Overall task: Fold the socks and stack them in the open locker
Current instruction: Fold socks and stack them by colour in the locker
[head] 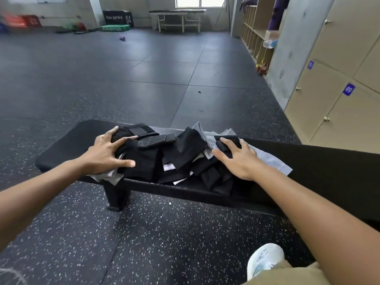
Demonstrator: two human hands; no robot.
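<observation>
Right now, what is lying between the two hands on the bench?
In the head view, between the left hand and the right hand lies the middle of the sock pile: mostly black socks, with some grey and white showing.

A black padded bench (67, 145) stands on a dark speckled rubber floor (156, 239), one black leg (116, 197) showing under its near edge. Beyond the bench the floor runs in large dark tiles to a far wall with a bright window (200, 1). Below that window stands a white table (177, 18). Left of the table sit a black box (118, 18) marked 04 and a green mat (115, 28). Right of the bench rise beige locker doors (329, 99) with blue number plates, one reading 49 (348, 89). Farther back along the same side are open wooden cubbies (256, 36). Near the bench's right end, a pale shoe (264, 259) rests on the floor.
</observation>
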